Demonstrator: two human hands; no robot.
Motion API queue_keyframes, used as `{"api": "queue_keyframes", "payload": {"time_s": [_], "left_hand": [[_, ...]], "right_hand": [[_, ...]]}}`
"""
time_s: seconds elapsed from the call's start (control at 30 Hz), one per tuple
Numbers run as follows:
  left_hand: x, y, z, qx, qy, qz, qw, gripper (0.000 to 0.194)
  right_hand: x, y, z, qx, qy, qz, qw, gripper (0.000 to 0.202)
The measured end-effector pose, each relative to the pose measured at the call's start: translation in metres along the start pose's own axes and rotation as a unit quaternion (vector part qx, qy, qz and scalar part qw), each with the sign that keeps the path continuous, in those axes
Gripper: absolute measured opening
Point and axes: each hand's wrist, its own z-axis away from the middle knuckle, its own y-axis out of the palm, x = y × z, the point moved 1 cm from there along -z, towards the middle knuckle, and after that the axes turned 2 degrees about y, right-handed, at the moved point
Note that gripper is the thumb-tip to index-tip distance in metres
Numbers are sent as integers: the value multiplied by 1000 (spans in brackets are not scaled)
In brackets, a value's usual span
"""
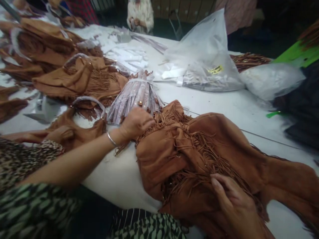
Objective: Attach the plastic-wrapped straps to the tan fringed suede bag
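A brown suede fringed bag (159,149) lies on the white table in front of me. My left hand (136,122), with a silver bangle at its wrist, is closed at the bag's far left edge, beside the fringe; what its fingers hold is hidden. Lower right, my right hand (234,196) rests over the bag with thumb and fingertips pinched at the long fringe (211,156). Just beyond my left hand stands a bundle of wrapped straps (137,94), tied near the top.
More brown fringed bags (82,78) with wrapped handles pile up at the left. A co-worker's hand (59,134) touches one there. A clear plastic bag (206,59) and a crumpled one (271,79) lie at the back right. Another person (141,16) stands across the table.
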Motion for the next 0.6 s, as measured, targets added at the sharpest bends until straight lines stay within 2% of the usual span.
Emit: {"api": "queue_keyframes", "payload": {"time_s": [0.07, 0.1, 0.2, 0.27, 0.3, 0.33, 0.4, 0.43, 0.47, 0.5, 0.6], "left_hand": [[-52, 43, 34, 0, -6, 21, 1000, 29], [-73, 58, 53, -9, -24, 31, 999, 27], [-118, 82, 109, -54, -132, 87, 986, 16], [-136, 89, 143, -64, -231, 148, 959, 28], [-141, 92, 159, -62, -303, 194, 931, 34], [-143, 94, 173, -59, -388, 249, 886, 40], [-142, 98, 196, -52, -548, 344, 761, 50], [-139, 99, 204, -45, -602, 378, 702, 54], [-136, 100, 210, -37, -634, 405, 658, 57], [-131, 100, 213, -28, -646, 427, 633, 59], [-119, 103, 210, -8, -638, 501, 585, 61]], "right_hand": [[-4, 8, -12, 28, -30, 93, 995, 37], [-8, 12, -17, 44, -31, 142, 988, 39], [-26, 20, -26, 98, -14, 218, 971, 50], [-33, 20, -28, 125, -25, 217, 968, 59], [-34, 18, -28, 130, -36, 211, 968, 61], [-33, 16, -27, 122, -48, 206, 970, 60], [-27, 11, -27, 85, -67, 195, 975, 51], [-22, 10, -27, 66, -77, 192, 976, 47], [-15, 11, -27, 53, -85, 196, 975, 47], [-7, 13, -29, 53, -94, 208, 972, 49], [21, 29, -40, 84, -109, 278, 951, 56]]}}
